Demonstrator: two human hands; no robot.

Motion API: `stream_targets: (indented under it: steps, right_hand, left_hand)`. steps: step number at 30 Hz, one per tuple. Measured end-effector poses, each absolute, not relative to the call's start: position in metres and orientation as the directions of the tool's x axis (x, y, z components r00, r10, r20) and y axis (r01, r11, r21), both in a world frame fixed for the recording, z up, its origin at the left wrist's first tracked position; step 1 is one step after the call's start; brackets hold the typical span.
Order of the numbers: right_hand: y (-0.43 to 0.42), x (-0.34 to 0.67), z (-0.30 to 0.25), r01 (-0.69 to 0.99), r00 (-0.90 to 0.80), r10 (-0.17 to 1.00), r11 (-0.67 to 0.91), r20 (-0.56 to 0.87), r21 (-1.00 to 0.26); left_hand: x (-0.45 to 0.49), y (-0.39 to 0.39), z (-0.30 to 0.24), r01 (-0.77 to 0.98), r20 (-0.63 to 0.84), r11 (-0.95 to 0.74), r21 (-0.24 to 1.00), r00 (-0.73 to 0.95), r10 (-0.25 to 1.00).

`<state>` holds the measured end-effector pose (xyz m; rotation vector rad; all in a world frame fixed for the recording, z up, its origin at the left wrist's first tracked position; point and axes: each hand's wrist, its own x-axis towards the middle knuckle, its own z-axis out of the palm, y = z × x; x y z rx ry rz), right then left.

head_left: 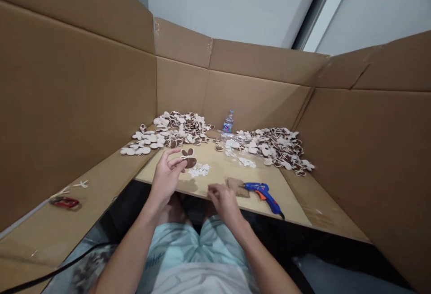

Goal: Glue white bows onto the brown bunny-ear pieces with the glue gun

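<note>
My left hand [167, 173] is raised over the wooden board [222, 182] and pinches a small brown and cream butterfly-shaped piece [188, 157] between thumb and fingers. My right hand [222, 199] hovers low over the board's near edge, fingers curled together, just left of a small brown pad [237, 186]; I cannot see anything in it. A blue glue gun [264, 193] with an orange trigger lies on the board right of that hand. Small white bits [199, 169] lie beside the held piece.
Tall cardboard walls [77, 96] surround the space. Two heaps of cream and brown cut-outs sit at the back left [175, 132] and back right [279, 148], with a water bottle [228, 123] between them. A red object [65, 202] lies on the left ledge. A black cord [50, 274] runs bottom left.
</note>
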<state>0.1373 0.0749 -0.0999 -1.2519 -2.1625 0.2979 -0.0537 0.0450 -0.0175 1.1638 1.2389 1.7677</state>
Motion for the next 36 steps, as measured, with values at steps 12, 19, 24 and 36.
stream_targets:
  steps: [12,19,24,36]
  right_hand:
    - [0.156,0.081,-0.094,0.747,-0.427,0.875,0.483,0.228,-0.456]
    - [0.154,0.084,-0.098,0.743,-0.39,0.892,0.451,0.229,-0.494]
    - [0.15,0.082,-0.093,0.688,-0.324,0.891,0.452,0.317,-0.568]
    - [0.144,0.079,-0.088,0.167,-0.129,0.924,0.378,0.36,-0.911]
  left_hand:
    - [-0.054,0.037,-0.009,-0.093,0.29,-0.358,0.929,-0.418,0.861]
    - [-0.052,0.036,-0.009,-0.093,0.285,-0.341,0.936,-0.374,0.883]
    - [-0.049,0.036,-0.008,-0.101,0.291,-0.345,0.933,-0.353,0.889]
    - [-0.052,0.039,-0.011,-0.117,0.281,-0.348,0.93,-0.385,0.879]
